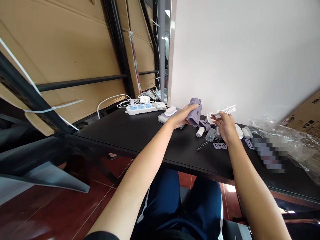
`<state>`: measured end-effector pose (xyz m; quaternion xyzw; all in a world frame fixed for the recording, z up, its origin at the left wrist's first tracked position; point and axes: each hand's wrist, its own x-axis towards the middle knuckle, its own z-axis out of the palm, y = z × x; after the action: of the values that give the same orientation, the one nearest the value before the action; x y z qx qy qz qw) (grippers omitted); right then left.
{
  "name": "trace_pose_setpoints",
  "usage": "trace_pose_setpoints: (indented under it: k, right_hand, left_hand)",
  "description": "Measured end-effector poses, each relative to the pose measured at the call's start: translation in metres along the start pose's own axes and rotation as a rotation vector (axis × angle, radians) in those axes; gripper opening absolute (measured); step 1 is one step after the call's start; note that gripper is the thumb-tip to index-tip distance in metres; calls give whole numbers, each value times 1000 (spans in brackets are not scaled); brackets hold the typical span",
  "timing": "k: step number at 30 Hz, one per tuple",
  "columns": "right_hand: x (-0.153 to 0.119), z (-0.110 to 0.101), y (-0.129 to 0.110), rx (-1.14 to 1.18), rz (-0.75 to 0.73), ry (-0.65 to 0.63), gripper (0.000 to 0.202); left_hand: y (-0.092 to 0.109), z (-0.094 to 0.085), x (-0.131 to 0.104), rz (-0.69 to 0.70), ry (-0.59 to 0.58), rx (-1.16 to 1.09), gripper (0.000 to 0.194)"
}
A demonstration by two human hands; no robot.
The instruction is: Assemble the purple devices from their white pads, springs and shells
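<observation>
My left hand (182, 116) is closed around a purple-grey plastic housing (194, 115), hollow, with small holes at its upper end. Pinched in the fingers of my right hand (226, 128) is a white comb-like piece (228, 109) with a row of teeth, raised above the table. Below and between the hands lie a white cylinder (200, 132), a small clear box (211, 134) and a flat purple part with cut-outs (220, 145). A row of thin dark small pieces (202, 146) lies in front of them. My right hand partly hides other white parts behind it.
A black table (112, 133) runs along a white wall. To the left are a power strip (145, 108) with cables and a grey-purple item (163, 117) topped by a white oval piece (170, 110). Clear plastic wrap (295, 143) and a cardboard box (306, 116) stand at the right.
</observation>
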<state>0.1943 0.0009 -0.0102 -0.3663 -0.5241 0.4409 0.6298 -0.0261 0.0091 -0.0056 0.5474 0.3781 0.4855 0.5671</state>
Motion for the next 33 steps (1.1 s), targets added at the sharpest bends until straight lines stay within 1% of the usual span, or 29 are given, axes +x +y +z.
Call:
trace_pose_setpoints:
  k: [2,5,7,12,15,17,19,21,23,26,28,30,33]
  right_hand:
    - [-2,1,0,7,15,-18,39]
    - [-4,5,0,-10,42,-52,36]
    - [-5,6,0,-49,51,-50,37]
    - [-5,6,2,-207,65,-48,32]
    - [-5,7,3,-342,102,-44,30]
    - [-7,8,2,-417,122,-65,31]
    - [-10,9,-1,-533,117,-80,33]
    - [-14,11,-5,-710,82,-73,36]
    - [-19,13,-8,-901,36,-75,39]
    - [-25,17,-8,-1119,-15,-120,40]
    - [-27,20,-5,-1219,-36,-171,38]
    - [-27,23,0,-1277,-55,-227,35]
    - [-28,25,5,-1314,-78,-281,30]
  left_hand:
    - [1,4,-2,-5,77,95,48]
    - [0,9,-7,-39,246,418,36]
    - [-1,12,-10,-32,288,631,34]
    - [-3,16,-16,-61,213,959,37]
    - [-4,15,-17,24,185,1118,37]
    - [-5,14,-16,66,174,1202,38]
    - [-6,13,-16,70,167,1295,39]
    - [-7,12,-16,75,164,1398,39]
    - [-8,10,-15,89,193,1471,39]
    - [-9,3,-13,115,334,1515,44]
    - [-10,-2,-11,81,412,1516,46]
    - [-12,-6,-9,-2,401,1500,50]
    - [-14,-10,-8,-111,315,1490,60]
